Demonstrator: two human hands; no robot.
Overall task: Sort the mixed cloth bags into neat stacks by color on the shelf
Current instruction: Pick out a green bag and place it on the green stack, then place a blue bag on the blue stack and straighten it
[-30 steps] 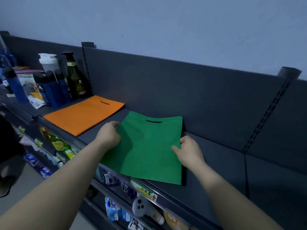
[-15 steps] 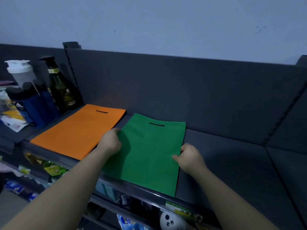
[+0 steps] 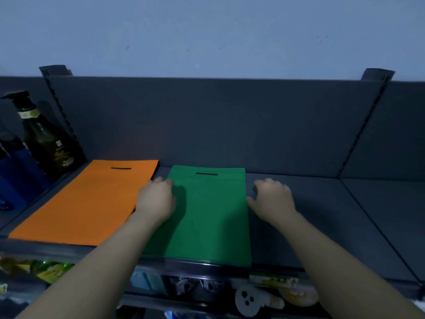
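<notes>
A stack of green cloth bags lies flat in the middle of the dark shelf, its handle slot toward the back panel. To its left lies a stack of orange cloth bags, slot also at the back. My left hand rests against the upper left edge of the green stack, in the gap between the two stacks. On the bare shelf just right of the green stack lies my right hand, fingers spread, thumb at the stack's right edge. Neither hand holds a bag.
A dark green pump bottle and blue containers stand at the far left of the shelf. The shelf's back panel rises behind the stacks. Packaged goods fill the lower shelf under the front edge. Bare shelf extends to the right.
The green stack has been turned straight, square to the shelf's front edge. My right hand has come off its edge and spread out on the shelf. The view has shifted right.
</notes>
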